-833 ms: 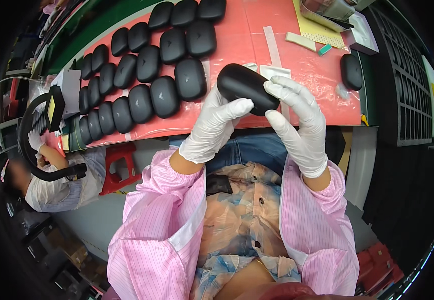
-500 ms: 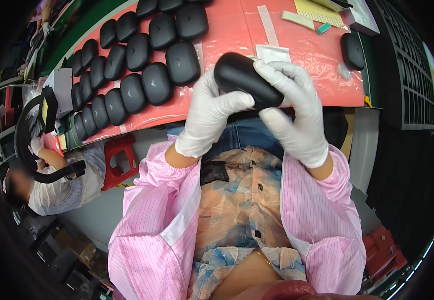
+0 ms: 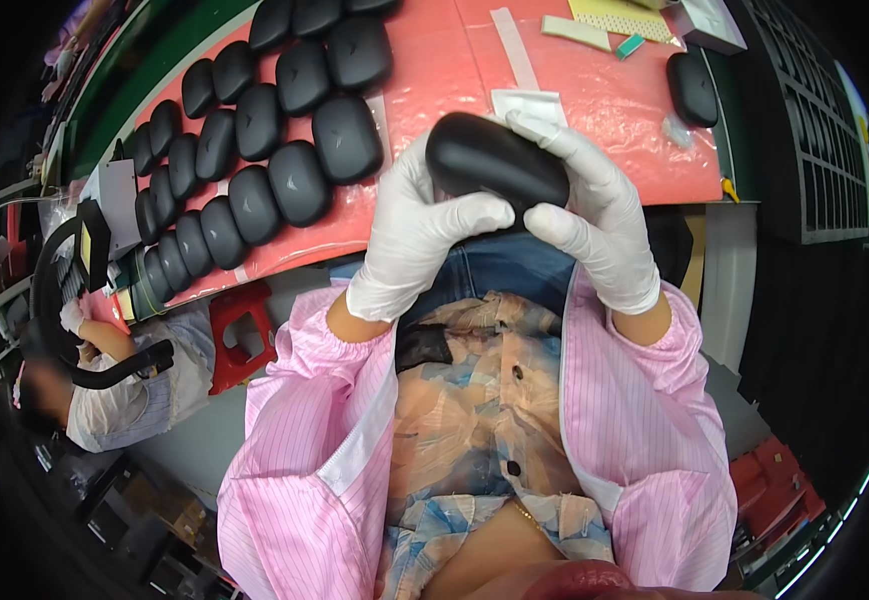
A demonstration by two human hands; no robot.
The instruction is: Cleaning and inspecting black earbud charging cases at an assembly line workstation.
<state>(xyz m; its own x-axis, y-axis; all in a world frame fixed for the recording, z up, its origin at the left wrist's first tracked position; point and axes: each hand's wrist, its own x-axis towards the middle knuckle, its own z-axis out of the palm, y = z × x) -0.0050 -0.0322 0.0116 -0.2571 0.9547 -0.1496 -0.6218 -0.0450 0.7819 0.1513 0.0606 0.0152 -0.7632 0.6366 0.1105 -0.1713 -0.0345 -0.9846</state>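
Both gloved hands grip one black oval case (image 3: 494,160) at the picture's centre, about twelve o'clock from the person's lap. The left hand (image 3: 419,240) wraps it from eight o'clock, thumb pressed across its lower edge; the right hand (image 3: 594,225) clasps it from four o'clock, fingers curled over the top. Rows of matching black cases (image 3: 254,150) lie on the red mat (image 3: 434,80) toward ten o'clock. A single case (image 3: 692,88) sits at two o'clock.
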